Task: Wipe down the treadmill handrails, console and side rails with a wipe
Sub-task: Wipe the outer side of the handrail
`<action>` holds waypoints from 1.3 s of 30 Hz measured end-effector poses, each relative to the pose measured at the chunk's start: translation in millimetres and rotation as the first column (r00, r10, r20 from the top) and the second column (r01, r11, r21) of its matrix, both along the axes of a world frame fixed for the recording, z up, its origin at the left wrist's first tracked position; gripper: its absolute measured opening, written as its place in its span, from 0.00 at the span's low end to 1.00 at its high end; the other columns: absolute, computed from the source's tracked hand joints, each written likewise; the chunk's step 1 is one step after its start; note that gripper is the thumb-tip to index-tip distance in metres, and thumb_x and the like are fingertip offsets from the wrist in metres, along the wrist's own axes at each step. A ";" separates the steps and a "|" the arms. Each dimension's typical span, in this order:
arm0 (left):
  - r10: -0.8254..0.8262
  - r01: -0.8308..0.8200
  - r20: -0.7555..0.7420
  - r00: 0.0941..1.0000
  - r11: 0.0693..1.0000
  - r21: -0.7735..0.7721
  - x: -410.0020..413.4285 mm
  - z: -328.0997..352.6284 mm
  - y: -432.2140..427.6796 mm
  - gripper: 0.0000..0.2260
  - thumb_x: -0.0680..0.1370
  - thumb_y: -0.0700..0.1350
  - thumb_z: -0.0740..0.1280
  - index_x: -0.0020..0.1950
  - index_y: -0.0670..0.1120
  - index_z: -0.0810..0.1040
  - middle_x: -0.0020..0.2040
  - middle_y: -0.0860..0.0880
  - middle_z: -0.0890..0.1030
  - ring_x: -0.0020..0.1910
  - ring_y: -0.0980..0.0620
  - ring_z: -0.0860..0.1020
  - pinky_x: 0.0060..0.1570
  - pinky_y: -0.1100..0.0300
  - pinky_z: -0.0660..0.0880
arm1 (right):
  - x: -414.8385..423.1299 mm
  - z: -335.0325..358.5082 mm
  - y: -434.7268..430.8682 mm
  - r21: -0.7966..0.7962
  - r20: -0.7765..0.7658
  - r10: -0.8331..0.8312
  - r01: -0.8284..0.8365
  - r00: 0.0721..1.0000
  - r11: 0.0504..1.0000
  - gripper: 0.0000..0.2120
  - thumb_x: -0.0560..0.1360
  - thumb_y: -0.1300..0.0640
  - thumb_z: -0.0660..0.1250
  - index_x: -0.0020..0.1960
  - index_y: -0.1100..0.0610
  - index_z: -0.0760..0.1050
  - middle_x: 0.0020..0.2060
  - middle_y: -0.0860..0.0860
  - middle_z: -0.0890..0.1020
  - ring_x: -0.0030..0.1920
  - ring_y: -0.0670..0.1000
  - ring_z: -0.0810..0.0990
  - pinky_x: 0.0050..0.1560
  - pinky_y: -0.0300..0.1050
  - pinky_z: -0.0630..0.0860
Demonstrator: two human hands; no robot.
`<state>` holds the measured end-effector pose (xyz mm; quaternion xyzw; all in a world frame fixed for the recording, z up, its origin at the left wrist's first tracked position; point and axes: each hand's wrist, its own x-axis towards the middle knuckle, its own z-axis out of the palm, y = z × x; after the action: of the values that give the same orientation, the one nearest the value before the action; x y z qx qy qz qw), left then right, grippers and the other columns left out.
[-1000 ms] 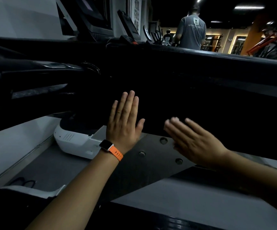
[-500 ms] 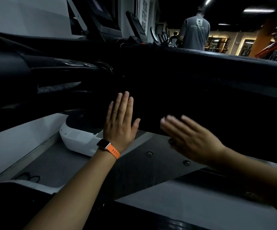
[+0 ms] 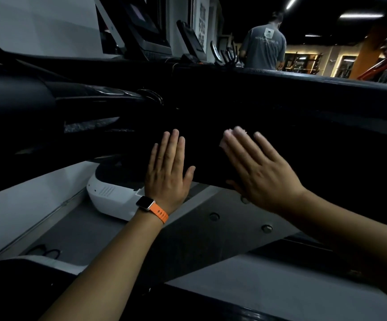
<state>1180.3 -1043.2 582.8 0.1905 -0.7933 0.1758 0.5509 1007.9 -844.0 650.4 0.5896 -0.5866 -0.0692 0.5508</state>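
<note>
A pale wipe (image 3: 222, 142) is seemingly being pressed to the broad black treadmill panel (image 3: 315, 140) by the right hand (image 3: 264, 179), fingers (image 3: 241, 154) straight and together. The left hand (image 3: 167, 174) is being laid flat alongside. Firm overlapping strokes are being advised.

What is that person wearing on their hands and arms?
The left hand has a square dark-faced watch with a silver case at its wrist, on an orange strap with small holes. The right hand wears nothing. No sleeves or gloves show.

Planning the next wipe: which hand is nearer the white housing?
Left. The left hand is spread flat just up and right of the white housing; the right hand is farther right, beyond the left hand.
</note>
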 end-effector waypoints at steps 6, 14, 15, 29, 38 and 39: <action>0.008 -0.008 0.006 1.000 1.000 0.002 8.6 -5.5 -9.9 0.28 0.87 0.53 0.56 0.82 0.39 0.55 0.82 0.40 0.56 0.83 0.42 0.54 0.80 0.43 0.54 | -2.3 -33.3 3.5 0.225 -0.143 0.038 -0.005 0.989 0.974 0.39 0.85 0.40 0.56 0.85 0.62 0.47 0.85 0.58 0.46 0.84 0.58 0.47 0.83 0.57 0.47; 0.031 -0.032 0.018 0.999 0.999 0.020 19.7 -9.2 -16.4 0.28 0.86 0.52 0.57 0.82 0.39 0.55 0.83 0.40 0.56 0.83 0.43 0.54 0.81 0.45 0.53 | 15.1 -40.0 -11.2 0.231 -0.147 0.005 0.030 0.989 0.973 0.41 0.84 0.40 0.56 0.84 0.64 0.44 0.84 0.61 0.43 0.84 0.60 0.44 0.83 0.59 0.46; 0.037 -0.037 0.030 0.999 0.999 0.007 21.1 -9.2 -18.1 0.28 0.86 0.52 0.57 0.82 0.39 0.55 0.83 0.40 0.56 0.83 0.43 0.54 0.81 0.45 0.53 | 13.9 -40.9 -12.2 0.253 -0.194 0.005 0.045 0.981 0.966 0.41 0.84 0.40 0.55 0.84 0.64 0.43 0.84 0.61 0.42 0.84 0.60 0.43 0.83 0.58 0.44; 0.089 -0.088 0.073 0.993 0.996 -0.023 33.8 -9.8 -28.5 0.28 0.86 0.49 0.59 0.82 0.38 0.57 0.83 0.40 0.56 0.83 0.42 0.54 0.81 0.45 0.53 | 39.6 -6.5 -53.1 0.108 -0.057 0.028 -0.022 0.998 0.994 0.39 0.85 0.41 0.51 0.84 0.63 0.41 0.84 0.60 0.41 0.84 0.60 0.41 0.83 0.59 0.44; 0.089 -0.086 0.078 0.993 0.996 -0.039 34.2 -9.5 -29.6 0.28 0.86 0.49 0.59 0.82 0.39 0.56 0.83 0.40 0.56 0.83 0.43 0.54 0.81 0.46 0.51 | 53.0 -19.7 -67.7 0.141 -0.061 0.009 -0.001 0.998 0.990 0.40 0.86 0.40 0.50 0.84 0.63 0.37 0.84 0.60 0.39 0.84 0.60 0.38 0.83 0.59 0.40; 0.089 -0.087 0.075 0.993 0.996 -0.035 34.5 -9.5 -29.2 0.28 0.85 0.49 0.59 0.82 0.39 0.56 0.83 0.40 0.56 0.83 0.43 0.53 0.81 0.46 0.51 | 56.5 -14.4 -71.0 0.104 -0.029 0.015 -0.012 0.999 0.995 0.39 0.86 0.40 0.48 0.84 0.64 0.37 0.84 0.61 0.39 0.84 0.60 0.39 0.83 0.59 0.42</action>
<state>1214.8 -1072.4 573.3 0.2097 -0.8018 0.2196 0.5148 1064.4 -915.0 635.9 0.6202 -0.5701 -0.1045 0.5286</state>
